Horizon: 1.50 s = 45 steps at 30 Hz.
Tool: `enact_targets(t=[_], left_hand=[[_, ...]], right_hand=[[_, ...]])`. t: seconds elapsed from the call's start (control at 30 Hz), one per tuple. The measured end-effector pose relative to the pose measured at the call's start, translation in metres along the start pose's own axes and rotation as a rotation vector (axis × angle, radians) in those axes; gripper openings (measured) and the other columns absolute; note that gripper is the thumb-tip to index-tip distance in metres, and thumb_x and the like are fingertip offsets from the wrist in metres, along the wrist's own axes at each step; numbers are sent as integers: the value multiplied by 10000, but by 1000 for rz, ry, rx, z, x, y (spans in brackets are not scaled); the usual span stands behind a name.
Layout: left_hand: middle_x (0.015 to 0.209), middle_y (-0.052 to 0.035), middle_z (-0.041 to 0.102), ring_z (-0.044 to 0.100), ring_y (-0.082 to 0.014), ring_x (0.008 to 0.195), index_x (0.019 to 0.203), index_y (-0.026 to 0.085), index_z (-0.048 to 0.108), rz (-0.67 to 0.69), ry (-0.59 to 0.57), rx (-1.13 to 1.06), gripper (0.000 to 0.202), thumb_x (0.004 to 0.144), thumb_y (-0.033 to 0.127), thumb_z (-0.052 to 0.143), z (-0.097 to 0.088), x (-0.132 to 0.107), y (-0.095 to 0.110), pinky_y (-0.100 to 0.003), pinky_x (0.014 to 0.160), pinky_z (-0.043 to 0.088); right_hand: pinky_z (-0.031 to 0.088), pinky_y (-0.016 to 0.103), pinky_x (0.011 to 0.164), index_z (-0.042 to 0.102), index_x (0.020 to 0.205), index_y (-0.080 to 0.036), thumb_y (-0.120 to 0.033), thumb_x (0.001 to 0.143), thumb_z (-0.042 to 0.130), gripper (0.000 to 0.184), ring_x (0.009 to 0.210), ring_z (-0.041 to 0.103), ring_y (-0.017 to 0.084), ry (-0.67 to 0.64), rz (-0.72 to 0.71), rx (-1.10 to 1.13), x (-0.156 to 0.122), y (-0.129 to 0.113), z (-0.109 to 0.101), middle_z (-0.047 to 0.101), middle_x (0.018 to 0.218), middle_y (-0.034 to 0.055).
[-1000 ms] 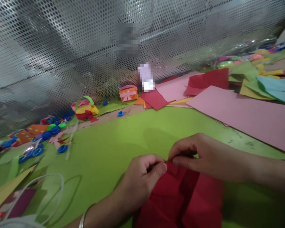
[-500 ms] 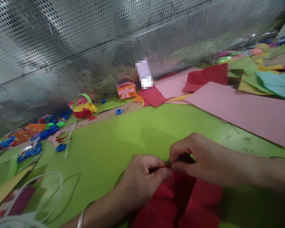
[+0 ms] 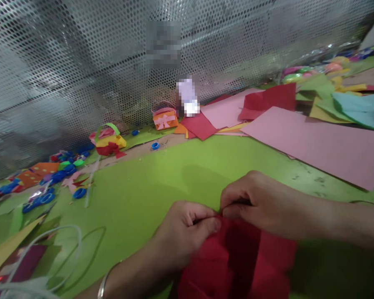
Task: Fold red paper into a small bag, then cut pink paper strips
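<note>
Where red paper (image 3: 239, 265) is pinched by L hand (image 3: 185, 232) & R hand (image 3: 257, 205), far-edge hold is advised: prob. lt., easily creased.

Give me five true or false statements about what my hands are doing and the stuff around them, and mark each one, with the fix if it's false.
1. The left hand and right hand meet at the far edge of the red paper. True.
2. The hands work over a blue surface. False: the tabletop is green.
3. A silver-coloured bracelet is on the left wrist. True.
4. Nothing pink lies on the right side of the view. False: a large pink sheet lies there.
5. A small orange bag with a pink bow stands near the perforated panel. True.
</note>
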<state>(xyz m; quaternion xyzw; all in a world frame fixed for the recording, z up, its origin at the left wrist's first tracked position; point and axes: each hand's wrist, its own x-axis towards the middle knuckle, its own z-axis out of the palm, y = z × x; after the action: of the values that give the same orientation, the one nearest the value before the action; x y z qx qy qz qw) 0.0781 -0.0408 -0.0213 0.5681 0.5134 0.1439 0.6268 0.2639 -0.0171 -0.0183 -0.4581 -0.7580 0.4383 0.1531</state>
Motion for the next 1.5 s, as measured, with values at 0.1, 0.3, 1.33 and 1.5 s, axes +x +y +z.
enact_targets(t=[0.1,0.3,1.33,1.5], left_hand=[[529,34,479,394,-85,502,589,155,600,8,92,-119,289,754,389,643,-1,3,-4,-220,469,281],[718,4,688,605,-121,620,898,186,689,123,403,-438,148,824,309,653,-10,10,-9,-258,632,490],[702,15,638,522,-88,614,814,177,689,184,216,-328,165,695,269,758,-12,8,-7,-209,593,385],[730,2,638,526,-99,638,851,174,684,182,169,-267,254,697,357,771,-16,8,-9,-218,588,390]], right_hand=[[426,241,525,662,661,-194,-296,807,532,221,581,546,130,43,-27,86,2,5,-12,630,612,-4],[538,363,819,618,1060,-197,-612,841,535,477,943,652,231,416,34,602,12,23,-36,692,1058,116],[328,162,398,743,693,-191,-213,575,687,133,409,446,51,109,360,852,9,11,4,628,514,-37],[401,181,456,732,759,-202,-239,597,708,167,477,534,80,93,338,821,10,15,8,671,592,-25]])
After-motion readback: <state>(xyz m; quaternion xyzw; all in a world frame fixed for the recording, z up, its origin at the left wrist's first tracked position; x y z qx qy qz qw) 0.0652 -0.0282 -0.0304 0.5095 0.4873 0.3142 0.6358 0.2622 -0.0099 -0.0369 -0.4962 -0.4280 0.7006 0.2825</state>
